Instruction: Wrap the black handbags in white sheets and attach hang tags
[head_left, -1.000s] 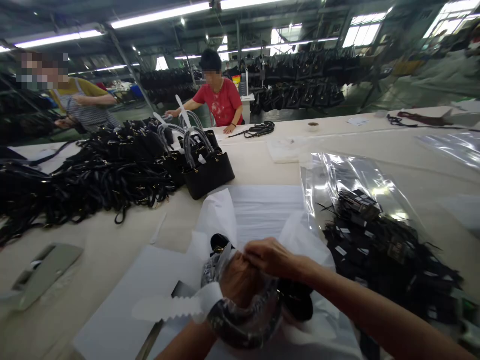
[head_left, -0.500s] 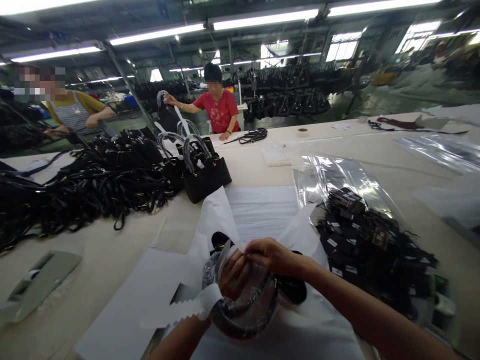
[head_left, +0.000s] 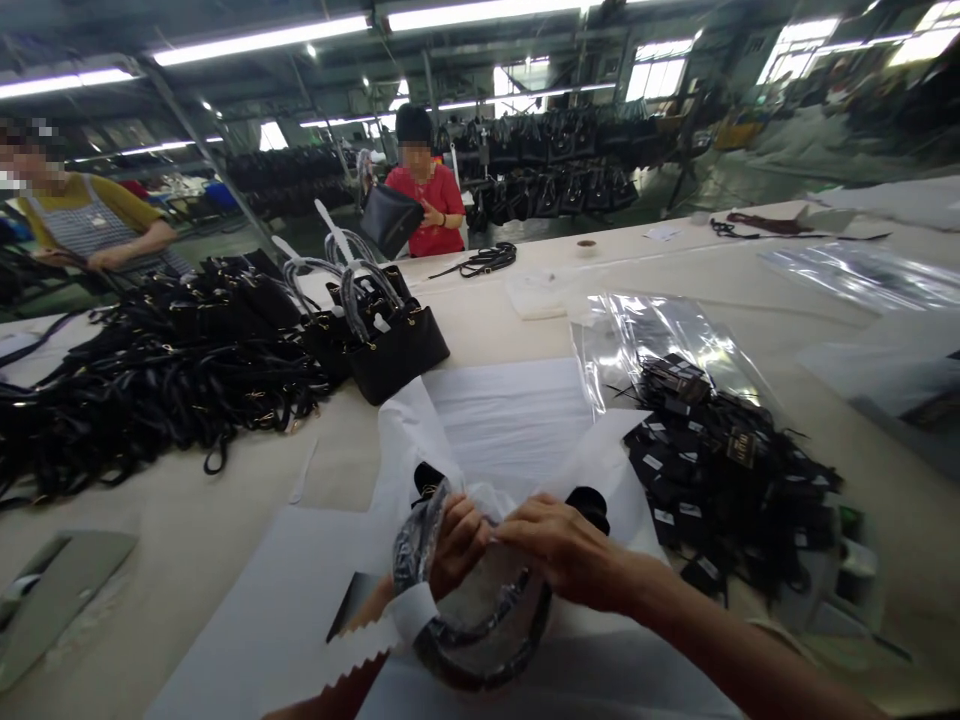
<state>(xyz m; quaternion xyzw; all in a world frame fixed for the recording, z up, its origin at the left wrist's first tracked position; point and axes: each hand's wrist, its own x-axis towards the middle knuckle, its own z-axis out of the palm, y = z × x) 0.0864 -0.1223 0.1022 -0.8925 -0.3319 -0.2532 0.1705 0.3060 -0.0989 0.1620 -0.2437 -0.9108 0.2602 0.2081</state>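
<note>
A black handbag lies before me on white tissue paper (head_left: 517, 400), mostly hidden by my hands and the paper. Its handles (head_left: 480, 665) are wrapped in clear plastic film, and a white paper strip with a zigzag edge (head_left: 415, 610) loops round them. My left hand (head_left: 456, 545) reaches through the handles with its fingers curled closed. Coming from the right, my right hand (head_left: 559, 550) pinches against the left fingertips above the bag. What the fingertips hold is too small to make out; pale, crumpled paper lies just behind them. A rounded black piece (head_left: 589, 508) shows beyond my right hand.
Black hang tags (head_left: 720, 480) are heaped at right beside clear plastic bags (head_left: 675, 330). Black straps (head_left: 150, 380) pile up at left, near finished black handbags (head_left: 401, 355). A grey-green tape dispenser (head_left: 64, 600) sits front left. Two co-workers stand across the table, one holding a black bag (head_left: 391, 220).
My view has shifted slightly. My hands stay together over the bag, the right one turned more knuckles-up. Across the table, the co-worker in red now holds a black bag up in front.
</note>
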